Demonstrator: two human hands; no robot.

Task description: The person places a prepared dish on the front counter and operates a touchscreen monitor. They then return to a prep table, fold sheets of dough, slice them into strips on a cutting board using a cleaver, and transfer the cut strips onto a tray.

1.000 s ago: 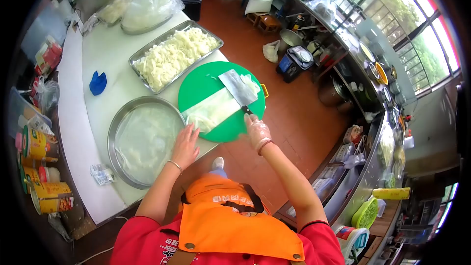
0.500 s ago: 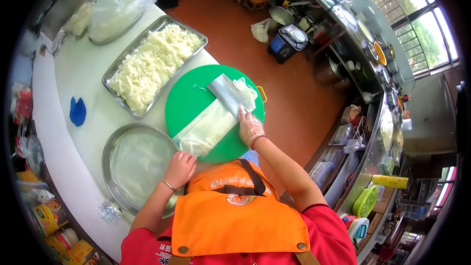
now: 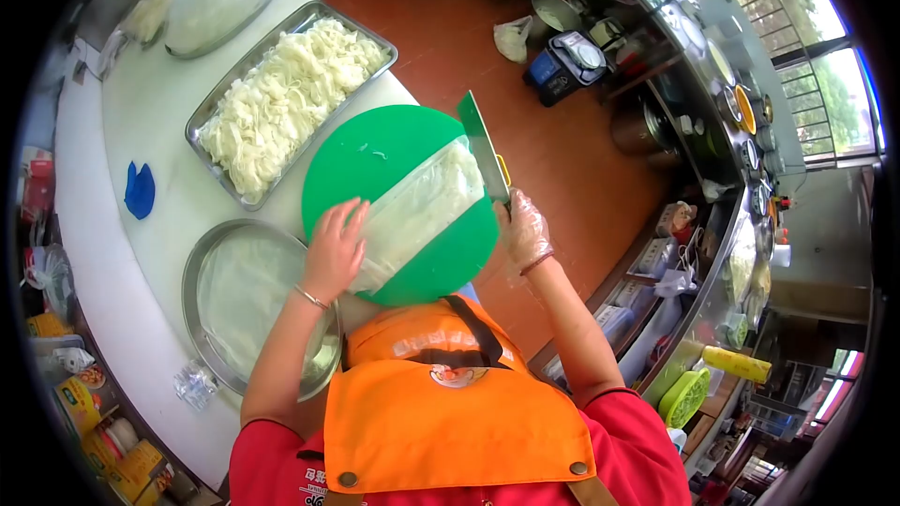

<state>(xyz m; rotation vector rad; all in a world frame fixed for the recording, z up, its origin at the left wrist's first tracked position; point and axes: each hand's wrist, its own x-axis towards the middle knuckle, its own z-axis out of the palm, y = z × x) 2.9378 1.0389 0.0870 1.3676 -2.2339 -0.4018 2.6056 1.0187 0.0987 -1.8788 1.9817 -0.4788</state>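
On the green board (image 3: 342, 155), near the bench (image 3: 141, 319) corner, lies my pale folded sheet (image 3: 422, 211), slantwise, one end toward my L side, the other by the blade. My R grip (image 3: 525, 230), in a clear glove, is closed round the handle of the knife (image 3: 480, 145); its blade stands nearly edge-on at the board's R side, beside the sheet's far end. Can't tell if it touches the board. My L grip (image 3: 335, 245) has nothing clasped: palm down, fingers a bit spread, tips at the sheet's near-L edge; pressing or just above, can't tell.

Progress, as I judge it: well along overall, b/c the metal tray (image 3: 307, 143) past the board is heaped w/ pale strips (image 3: 295, 98), prob. the cut stuff. This sheet's mostly uncut: long middle looks whole, far end rumpled & loose, so maybe a few cuts there; too blurry to be sure. Left to do, I'd guess: nearly all of this piece, plus whatever's in the round pan (image 3: 190, 305), where translucent sheeting (image 3: 248, 290) lies; no. of layers unclear.
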